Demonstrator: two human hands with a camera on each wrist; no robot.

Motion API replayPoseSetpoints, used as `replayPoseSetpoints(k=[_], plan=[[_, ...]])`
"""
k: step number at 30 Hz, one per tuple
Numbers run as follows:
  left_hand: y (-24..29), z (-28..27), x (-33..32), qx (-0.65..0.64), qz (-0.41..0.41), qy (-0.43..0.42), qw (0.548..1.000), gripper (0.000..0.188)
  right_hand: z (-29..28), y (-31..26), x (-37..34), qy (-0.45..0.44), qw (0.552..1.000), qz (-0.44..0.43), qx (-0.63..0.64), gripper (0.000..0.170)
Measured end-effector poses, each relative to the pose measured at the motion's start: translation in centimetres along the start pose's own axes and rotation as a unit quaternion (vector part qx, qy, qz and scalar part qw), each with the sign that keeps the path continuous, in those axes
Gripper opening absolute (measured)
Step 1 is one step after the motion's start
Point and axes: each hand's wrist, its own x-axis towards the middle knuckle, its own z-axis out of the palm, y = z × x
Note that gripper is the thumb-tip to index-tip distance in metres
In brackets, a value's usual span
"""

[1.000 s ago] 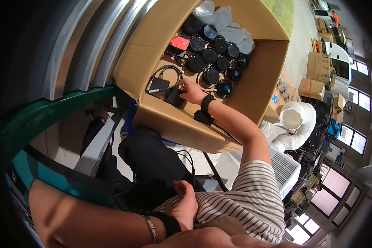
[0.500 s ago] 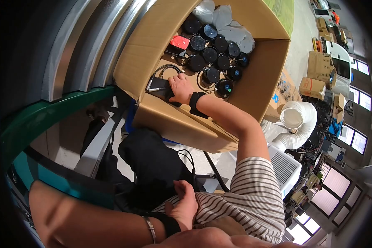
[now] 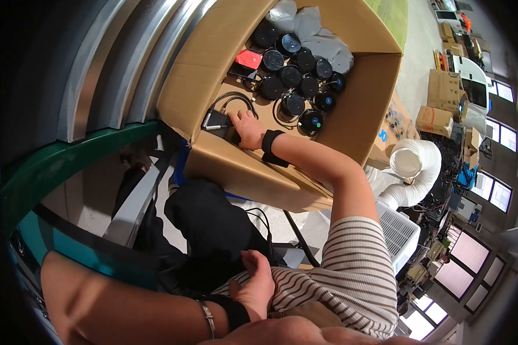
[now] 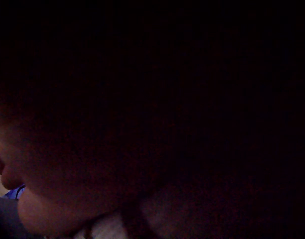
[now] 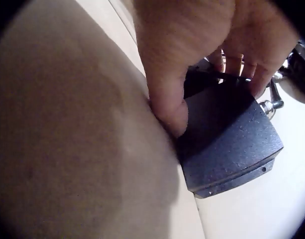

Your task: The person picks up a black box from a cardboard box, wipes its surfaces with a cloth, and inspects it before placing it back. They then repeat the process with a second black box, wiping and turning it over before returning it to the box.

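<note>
Inside the cardboard box (image 3: 178, 92), my right hand (image 3: 249, 131) is down by the near wall, beside a black block (image 3: 217, 119) and a coiled black cable (image 3: 236, 95). The right wrist view shows my right hand (image 5: 192, 55) gripping a black metal box (image 5: 232, 137), thumb on the near side and fingers over the far edge. A metal connector (image 5: 267, 106) sticks out beside it. My left hand (image 3: 256, 290) rests near my body with loosely bent fingers, holding nothing visible. The left wrist view is mostly dark, with some skin (image 4: 48, 209) at lower left.
Several round black parts (image 3: 290, 76), a red item (image 3: 248, 58) and plastic-wrapped pieces (image 3: 331, 49) lie deeper in the box. A green frame (image 3: 80, 141) stands left. A white hose (image 3: 426, 172) and a white machine (image 3: 397, 230) are at right.
My right hand has moved left and down from over the cable area, with its fingers now around a black box by the near wall. My left hand has stayed still.
</note>
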Motion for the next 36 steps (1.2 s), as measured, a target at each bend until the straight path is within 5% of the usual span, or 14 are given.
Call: replayPoseSetpoints(k=[9, 15, 18, 21, 26, 36], plan=[[0.8, 0.1, 0.4, 0.026, -0.028, -0.004, 0.999, 0.043, 1.1, 3.2, 0.7, 0.102, 0.957, -0.066, 0.262, 0.089], [1.2, 0.1, 0.7, 0.019, -0.020, 0.001, 1.000, 0.044, -0.9, 5.4, -0.7, 0.151, 0.971, -0.018, 0.183, 0.052], [0.6, 0.0, 0.5, 0.004, -0.018, 0.010, 1.000, 0.044, -2.0, 5.3, -1.3, 0.049, 0.986, 0.065, 0.146, 0.042], [0.5, 0.1, 0.6, -0.011, -0.020, 0.014, 1.000, 0.044, -0.7, 5.2, -1.4, 0.057, 0.977, 0.018, 0.204, 0.041], [-1.5, 0.4, -0.9, -0.115, -0.015, 0.041, 0.992, 0.045, 0.5, 4.4, -0.8, 0.099, 0.987, 0.015, 0.125, 0.043], [-2.0, 0.1, -1.2, -0.113, 0.001, 0.020, 0.993, 0.042, 0.0, 4.4, -0.5, 0.041, 0.993, 0.031, 0.111, 0.040]])
